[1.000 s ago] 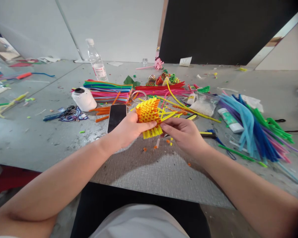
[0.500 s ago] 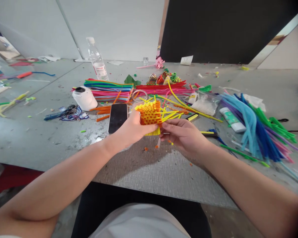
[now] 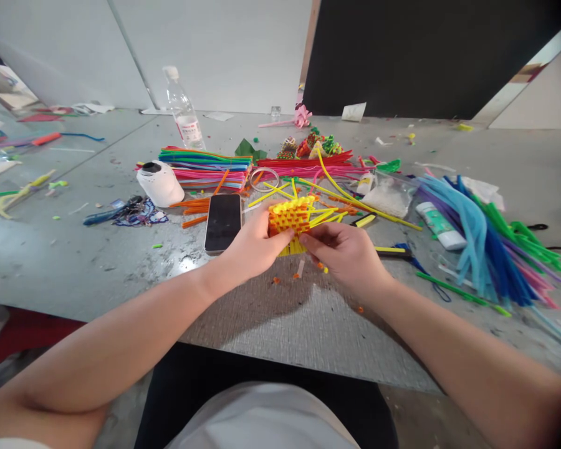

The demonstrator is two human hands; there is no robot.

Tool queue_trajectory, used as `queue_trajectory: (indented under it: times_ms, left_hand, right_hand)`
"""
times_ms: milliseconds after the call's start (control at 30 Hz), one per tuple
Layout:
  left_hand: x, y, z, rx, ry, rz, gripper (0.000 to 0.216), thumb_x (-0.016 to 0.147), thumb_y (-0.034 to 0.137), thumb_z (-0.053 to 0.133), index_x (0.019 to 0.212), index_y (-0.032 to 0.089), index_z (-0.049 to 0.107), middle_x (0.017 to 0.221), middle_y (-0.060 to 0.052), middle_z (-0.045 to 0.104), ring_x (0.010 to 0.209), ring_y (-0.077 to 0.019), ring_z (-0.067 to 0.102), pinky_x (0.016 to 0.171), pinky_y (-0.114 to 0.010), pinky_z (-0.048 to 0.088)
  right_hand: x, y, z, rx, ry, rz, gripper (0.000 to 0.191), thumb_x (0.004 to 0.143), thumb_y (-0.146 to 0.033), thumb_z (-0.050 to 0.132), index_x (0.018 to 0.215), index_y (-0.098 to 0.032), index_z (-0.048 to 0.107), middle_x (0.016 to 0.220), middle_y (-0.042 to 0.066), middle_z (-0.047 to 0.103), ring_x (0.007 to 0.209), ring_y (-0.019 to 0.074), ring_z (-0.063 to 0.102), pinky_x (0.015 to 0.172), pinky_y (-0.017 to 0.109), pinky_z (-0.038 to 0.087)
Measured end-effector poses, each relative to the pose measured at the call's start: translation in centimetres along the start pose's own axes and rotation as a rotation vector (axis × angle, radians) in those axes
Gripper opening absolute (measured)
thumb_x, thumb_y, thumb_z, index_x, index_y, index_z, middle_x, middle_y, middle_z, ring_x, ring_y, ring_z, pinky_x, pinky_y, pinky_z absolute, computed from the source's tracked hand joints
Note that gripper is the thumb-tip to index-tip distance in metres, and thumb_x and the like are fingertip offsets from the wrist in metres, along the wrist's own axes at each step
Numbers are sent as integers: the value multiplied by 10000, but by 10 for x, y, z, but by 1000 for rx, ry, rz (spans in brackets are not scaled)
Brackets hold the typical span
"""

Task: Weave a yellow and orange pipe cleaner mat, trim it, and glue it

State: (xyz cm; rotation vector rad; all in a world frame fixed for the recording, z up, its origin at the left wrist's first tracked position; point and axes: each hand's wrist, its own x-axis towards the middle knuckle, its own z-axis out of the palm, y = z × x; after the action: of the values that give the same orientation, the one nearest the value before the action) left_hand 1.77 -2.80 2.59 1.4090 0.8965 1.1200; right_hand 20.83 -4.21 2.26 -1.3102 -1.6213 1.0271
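Between my hands, above the front of the table, is a yellow and orange woven pipe-cleaner piece (image 3: 290, 216) with yellow ends below its lower edge. My left hand (image 3: 252, 242) grips its left side, thumb across the front. At the lower right edge my right hand (image 3: 343, 249) has its thumb and fingers pinched together against the piece; the exact strand between them is hidden. Loose yellow pipe cleaners (image 3: 325, 216) lie just behind the piece. A black phone (image 3: 223, 223) rests beside my left hand.
Bundles of coloured pipe cleaners (image 3: 206, 163) lie behind, near a white spool (image 3: 160, 185) and a water bottle (image 3: 184, 115). To the right are a white-green tube (image 3: 442, 226), blue pipe cleaners (image 3: 500, 259) and a bag of white beads (image 3: 389, 194). Pliers (image 3: 113, 212) lie left.
The woven piece has tilted and shifted slightly right, its top edge lower. My right hand's fingers have closed in more tightly at its lower right edge.
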Motion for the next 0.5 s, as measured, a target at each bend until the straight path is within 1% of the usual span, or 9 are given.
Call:
queue_trajectory:
  times_ms: [133,200,267,333,400,500]
  left_hand:
    - [-2,-2,0,30,-8,28,496,846,134,725,1308,206,563,1261,-89,676,1166,-231,663,1035,-392,519]
    - [-3,-2,1,-6,-13,28,513,834,124,741,1303,209,552,1280,-88,670,1170,-225,662,1025,-380,528]
    - [-4,1,2,-47,-29,9,468,844,137,752,1264,206,557,1273,-86,679,1171,-228,670,1027,-383,534]
    - [-6,6,2,-78,-30,-8,421,851,154,763,1220,205,567,1262,-82,687,1174,-236,675,1023,-389,540]
    - [-6,10,2,-83,-8,-18,417,837,160,784,1197,200,577,1254,-81,692,1160,-241,675,1005,-392,545]
    - [-5,13,1,-52,-7,-60,368,821,177,800,1138,168,614,1173,-87,712,1057,-230,680,953,-398,548]
  right_hand:
    - [-1,0,-1,-45,17,-37,243,845,-408,752,737,-204,674,599,-14,615,527,128,477,521,301,367]
    - [0,1,-2,-7,-15,-27,237,848,-401,764,748,-203,681,626,-5,637,552,136,511,537,301,386]
    - [2,3,-2,126,-71,-2,225,865,-397,763,766,-203,705,666,8,663,598,150,567,570,303,430]
    - [4,5,-3,331,-109,34,208,873,-382,763,769,-204,732,710,18,679,652,160,608,616,306,480]
    - [6,7,-3,516,-127,80,187,845,-368,802,767,-204,757,743,24,686,688,158,621,639,300,505]
    - [6,6,-4,635,-173,143,192,804,-372,877,810,-198,797,776,28,697,716,149,626,649,281,511]
